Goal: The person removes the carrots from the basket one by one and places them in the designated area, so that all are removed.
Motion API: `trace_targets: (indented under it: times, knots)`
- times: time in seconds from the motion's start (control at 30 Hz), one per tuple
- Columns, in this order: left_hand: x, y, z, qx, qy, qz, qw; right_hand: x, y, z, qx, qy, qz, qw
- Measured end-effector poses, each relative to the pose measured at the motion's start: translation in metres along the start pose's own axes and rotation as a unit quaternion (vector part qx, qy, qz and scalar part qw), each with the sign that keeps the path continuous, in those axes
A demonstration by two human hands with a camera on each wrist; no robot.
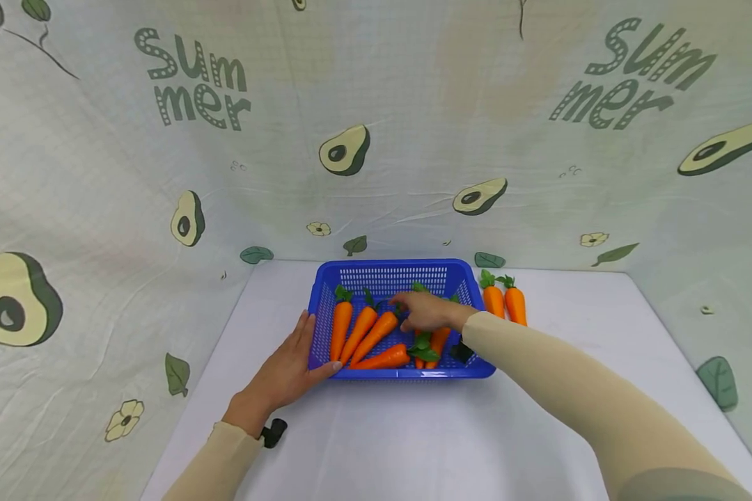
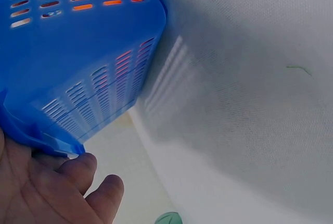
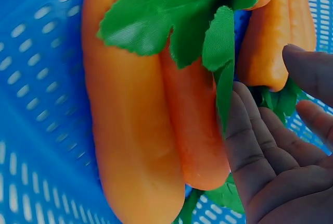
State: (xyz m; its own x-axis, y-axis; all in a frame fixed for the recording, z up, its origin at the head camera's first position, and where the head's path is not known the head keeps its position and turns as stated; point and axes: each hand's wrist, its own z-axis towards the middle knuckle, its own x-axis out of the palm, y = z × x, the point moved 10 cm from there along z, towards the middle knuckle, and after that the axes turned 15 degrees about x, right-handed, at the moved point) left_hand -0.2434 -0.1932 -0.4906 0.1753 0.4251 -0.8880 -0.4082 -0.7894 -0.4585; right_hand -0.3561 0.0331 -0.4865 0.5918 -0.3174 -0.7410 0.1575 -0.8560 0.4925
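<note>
A blue perforated plastic basket [image 1: 388,264] holds several orange carrots with green leafy tops. My left hand [image 1: 288,365] rests at its front left corner, fingers stretched along the outer left side and thumb on the front rim. In the left wrist view the basket's outer wall [image 2: 57,57] fills the upper left, above my fingertips. My right hand [image 1: 425,311] reaches over the basket from the right, close to the leafy end of a slanting carrot [image 1: 376,336]. Its fingers are spread, with nothing held, beside a carrot [image 3: 132,125] and green leaves [image 3: 140,21] in the right wrist view.
Two carrots [image 1: 515,306] lie on the white tabletop [image 1: 589,348] just right of the basket. A cloth [image 1: 407,118] printed with avocados and "summer" hangs behind and at both sides. A small green thread [image 2: 299,68] shows on the white surface.
</note>
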Motion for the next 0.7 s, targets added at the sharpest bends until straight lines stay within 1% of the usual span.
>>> trace_targets:
  times: [0.2, 0.33, 0.4, 0.47, 0.6, 0.7]
  knots:
    - [0.002, 0.001, 0.001, -0.007, 0.005, -0.007, 0.9999, 0.004, 0.012, 0.009, -0.01, -0.013, -0.01, 0.9998]
    - [0.001, 0.0, 0.001, -0.004, 0.003, -0.005, 1.0, 0.009, 0.02, 0.014, -0.027, -0.014, 0.003, 0.9995]
    - [0.001, 0.0, 0.001, -0.002, 0.002, -0.003, 1.0, 0.01, 0.021, 0.017, -0.029, -0.018, 0.019, 0.9992]
    - [0.0, 0.0, 0.001, 0.0, 0.001, -0.002, 1.0, 0.009, 0.019, 0.02, -0.019, -0.027, 0.042, 0.9986]
    - [0.0, 0.0, 0.001, -0.001, 0.002, 0.001, 1.0, 0.005, 0.009, 0.025, 0.02, -0.042, 0.091, 0.9948]
    - [0.0, 0.0, 0.001, -0.003, 0.005, 0.0, 1.0, 0.004, 0.003, 0.026, 0.042, -0.046, 0.104, 0.9926]
